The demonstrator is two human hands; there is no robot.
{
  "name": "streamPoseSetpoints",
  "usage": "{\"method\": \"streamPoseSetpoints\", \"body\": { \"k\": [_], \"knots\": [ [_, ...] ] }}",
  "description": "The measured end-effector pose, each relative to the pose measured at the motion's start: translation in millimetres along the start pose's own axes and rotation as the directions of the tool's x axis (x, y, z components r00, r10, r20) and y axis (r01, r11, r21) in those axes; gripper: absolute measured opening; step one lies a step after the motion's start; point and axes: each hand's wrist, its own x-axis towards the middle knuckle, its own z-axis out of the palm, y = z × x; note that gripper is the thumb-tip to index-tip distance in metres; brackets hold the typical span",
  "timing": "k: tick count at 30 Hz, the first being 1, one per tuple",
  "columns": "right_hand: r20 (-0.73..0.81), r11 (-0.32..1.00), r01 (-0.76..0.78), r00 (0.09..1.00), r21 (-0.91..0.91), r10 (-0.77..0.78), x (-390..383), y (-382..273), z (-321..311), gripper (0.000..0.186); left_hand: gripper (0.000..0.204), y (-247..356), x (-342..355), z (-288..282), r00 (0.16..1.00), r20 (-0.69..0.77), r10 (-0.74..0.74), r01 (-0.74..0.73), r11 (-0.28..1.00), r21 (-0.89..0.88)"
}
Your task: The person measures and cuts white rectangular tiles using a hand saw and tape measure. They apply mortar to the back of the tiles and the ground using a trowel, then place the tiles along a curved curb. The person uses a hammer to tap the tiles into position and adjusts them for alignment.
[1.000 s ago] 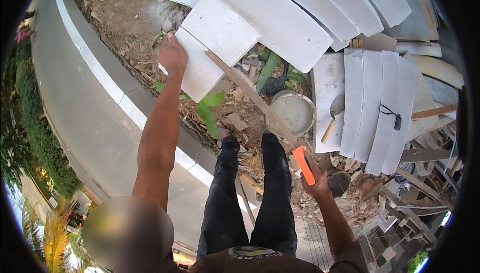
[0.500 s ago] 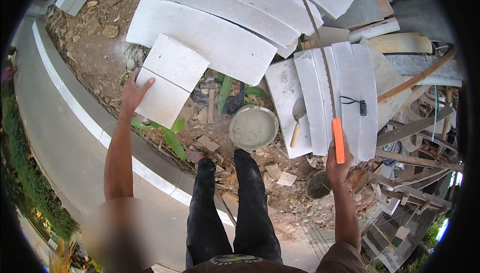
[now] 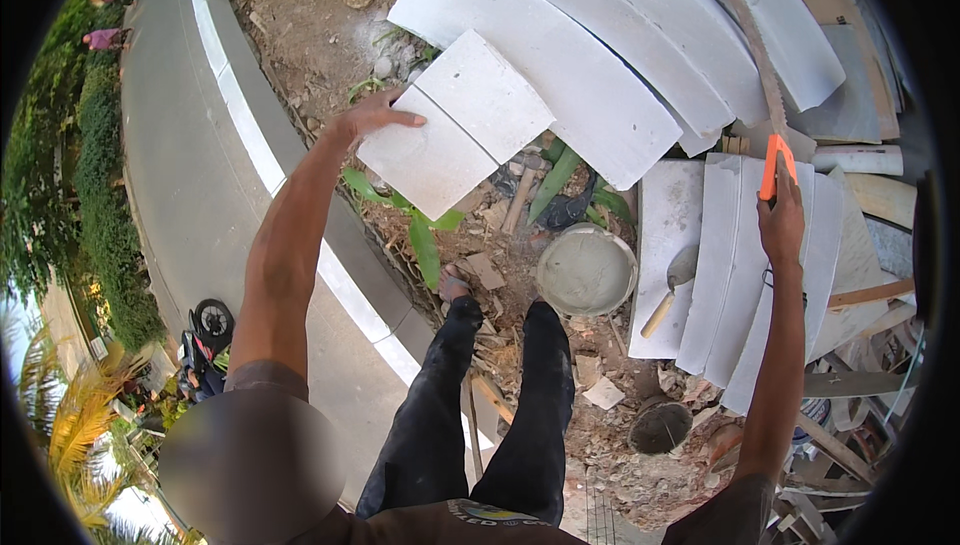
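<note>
My left hand (image 3: 382,115) grips the left edge of a white block (image 3: 485,95), thumb lying on its top face. A straight dark line crosses that block, splitting its top into two parts. In my right hand (image 3: 782,220) is a handsaw (image 3: 750,25), held by its orange handle. Its long toothed blade points away from me, over the large white slabs (image 3: 540,45) at the back and apart from the white block. Beneath my right forearm lies a row of narrower white slabs (image 3: 722,245), with a trowel (image 3: 682,270) on the leftmost slab.
A bucket of grey mortar (image 3: 587,270) stands before my feet. Left of it are a hammer (image 3: 518,200) and green leaves (image 3: 424,250). A dark pot (image 3: 660,426) sits among rubble. Planks and pipes lie at right; a white-edged curb (image 3: 345,285) and road run along the left.
My right hand has carried the saw farther away from me, past the narrower slabs. My left hand keeps its place on the block's edge. The whole view has turned and shifted.
</note>
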Motion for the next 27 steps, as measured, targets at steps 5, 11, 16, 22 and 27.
{"method": "streamPoseSetpoints", "body": {
  "k": [5, 11, 16, 22, 27],
  "knots": [
    [-0.106, 0.997, 0.053, 0.993, 0.059, -0.047, -30, -56, -13, 0.060, 0.129, -2, -33, 23, 0.980, -0.077, 0.184, -0.130, 0.882, 0.453],
    [0.090, 0.905, -0.102, 0.993, 0.413, 0.071, -112, -110, -10, 0.050, 0.122, 13, -72, 77, 0.918, -0.279, 0.281, -0.050, 0.781, 0.622],
    [0.332, 0.883, -0.240, 0.938, 0.403, 0.103, -206, -97, 3, 0.041, 0.120, 68, -92, 67, 0.858, -0.363, 0.364, 0.013, 0.691, 0.723],
    [0.407, 0.840, -0.405, 0.879, 0.361, 0.248, -288, -78, 39, 0.043, 0.117, 80, -112, 61, 0.653, -0.559, 0.511, 0.197, 0.598, 0.777],
    [0.354, 0.866, -0.401, 0.889, 0.297, 0.290, -309, -45, 48, 0.043, 0.115, 6, -73, 107, 0.515, -0.694, 0.504, 0.339, 0.624, 0.705]
  ]
}}
